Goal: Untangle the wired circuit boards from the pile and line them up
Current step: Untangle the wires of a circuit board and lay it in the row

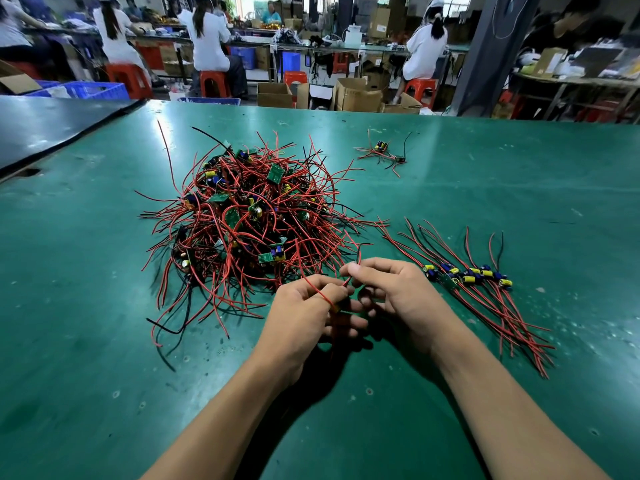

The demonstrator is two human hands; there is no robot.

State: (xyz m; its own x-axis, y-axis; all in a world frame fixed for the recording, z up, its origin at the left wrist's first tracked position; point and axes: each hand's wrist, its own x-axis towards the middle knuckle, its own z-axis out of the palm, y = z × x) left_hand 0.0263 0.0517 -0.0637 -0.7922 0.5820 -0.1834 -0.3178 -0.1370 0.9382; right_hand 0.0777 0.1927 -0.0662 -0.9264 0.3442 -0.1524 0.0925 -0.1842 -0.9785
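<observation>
Forearms [485,393], two, bare, reaching over the near edge of the green desk [104,306].
Left grip [308,306]: fingers curled round a red lead [318,293] that crosses its knuckles.
Right grip [391,292]: just beside the left grip, thumb and forefinger pinching red lead; same lead or another, cannot tell.
Pile of wired circuit boards [249,216]: beyond the left grip, red and black leads tangled.
Row of lined-up boards [467,275]: right of the right grip, leads roughly parallel.
Small cluster [381,150]: far beyond the right grip.
</observation>
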